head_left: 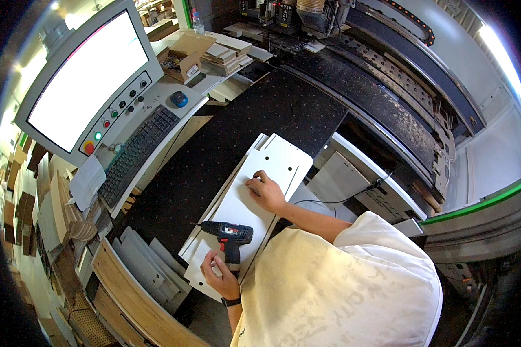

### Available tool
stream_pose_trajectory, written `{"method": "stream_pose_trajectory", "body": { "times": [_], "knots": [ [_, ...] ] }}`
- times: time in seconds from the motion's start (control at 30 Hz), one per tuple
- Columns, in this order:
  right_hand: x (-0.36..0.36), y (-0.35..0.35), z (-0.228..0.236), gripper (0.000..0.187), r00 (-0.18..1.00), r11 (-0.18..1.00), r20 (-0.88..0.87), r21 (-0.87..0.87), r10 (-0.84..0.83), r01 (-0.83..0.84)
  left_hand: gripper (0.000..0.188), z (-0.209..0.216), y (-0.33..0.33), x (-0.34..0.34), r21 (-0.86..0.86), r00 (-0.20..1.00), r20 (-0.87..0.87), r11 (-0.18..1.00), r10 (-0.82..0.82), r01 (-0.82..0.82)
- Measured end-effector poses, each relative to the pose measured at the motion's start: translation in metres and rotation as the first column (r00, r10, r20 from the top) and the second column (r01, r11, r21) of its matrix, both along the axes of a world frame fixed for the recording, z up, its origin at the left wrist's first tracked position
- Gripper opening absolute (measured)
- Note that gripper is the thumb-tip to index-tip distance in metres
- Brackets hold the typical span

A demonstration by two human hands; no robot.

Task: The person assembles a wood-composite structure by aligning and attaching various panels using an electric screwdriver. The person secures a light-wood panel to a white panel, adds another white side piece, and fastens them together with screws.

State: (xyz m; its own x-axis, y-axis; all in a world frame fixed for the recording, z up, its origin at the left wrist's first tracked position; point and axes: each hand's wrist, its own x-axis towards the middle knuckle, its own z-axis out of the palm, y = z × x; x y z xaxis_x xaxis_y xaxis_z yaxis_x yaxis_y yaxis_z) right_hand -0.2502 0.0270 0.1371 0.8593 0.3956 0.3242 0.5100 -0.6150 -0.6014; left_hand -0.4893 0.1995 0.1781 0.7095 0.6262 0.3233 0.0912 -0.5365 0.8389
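Head view, looking down on the bench. 1 white panel [246, 202] lies flat on the dark perforated table [214, 156], long axis running from the lower left toward the upper right, with further white panels stacked under it. Several small pre-drilled holes show near its far end.

Left hand [221, 276]: fingers wrapped around the grip of a dark cordless drill [230, 236], closed on it. Drill sits above the near end of the panel, bit pointing left, roughly level with the surface rather than down into it. Wristwatch on that wrist.

Right hand [264, 192]: resting on the panel's middle, fingers curled with the tips pressed to the surface near a hole. Cannot tell whether something small is pinched beneath the fingertips; they hide it.

Surroundings: control console with bright screen [87, 78], keyboard [136, 153] and blue mouse [178, 99] at left; open cardboard box [182, 58] beyond; machine bed with sawdust at upper right.

Judgement on doing this step well:
1. Keep the right hand's weight on the panel so it does not slide on the stack below.
2. Bring the drill upright before contact; the bit now lies sideways, so a square approach to the hole matters.
3. Keep the right fingertips beside the hole, not over it.
4. Start slowly; the white face looks easy to mar if the bit skates.
5. Mind the black cable [341, 199] lying just right of the panel.
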Motion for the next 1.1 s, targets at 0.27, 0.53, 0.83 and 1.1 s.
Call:
{"method": "stream_pose_trajectory", "body": {
  "times": [0.27,0.53,0.83,1.1],
  "knots": [
    [0.0004,0.0001,-0.0019,0.022,0.998,1.000,-0.051,-0.019,-0.021,0.020,0.024,-0.0016,0.0001,0.0006,0.000,1.000,0.009,1.000,0.003,-0.003],
    [0.0012,0.0005,-0.0040,0.021,0.998,1.000,-0.052,-0.007,-0.019,0.018,0.025,0.0043,-0.0013,0.0016,-0.024,1.000,0.000,1.000,0.011,-0.011],
    [-0.0002,0.0006,-0.0016,0.021,0.999,1.000,-0.049,-0.003,-0.023,0.023,0.025,0.0016,-0.0003,0.0008,-0.030,1.000,-0.002,1.000,0.009,-0.009],
    [0.0010,-0.0005,-0.0037,0.020,1.000,1.000,-0.013,0.001,-0.018,0.018,0.026,0.0005,0.0005,0.0005,-0.027,1.000,-0.016,1.000,0.003,-0.003]
  ]
}}
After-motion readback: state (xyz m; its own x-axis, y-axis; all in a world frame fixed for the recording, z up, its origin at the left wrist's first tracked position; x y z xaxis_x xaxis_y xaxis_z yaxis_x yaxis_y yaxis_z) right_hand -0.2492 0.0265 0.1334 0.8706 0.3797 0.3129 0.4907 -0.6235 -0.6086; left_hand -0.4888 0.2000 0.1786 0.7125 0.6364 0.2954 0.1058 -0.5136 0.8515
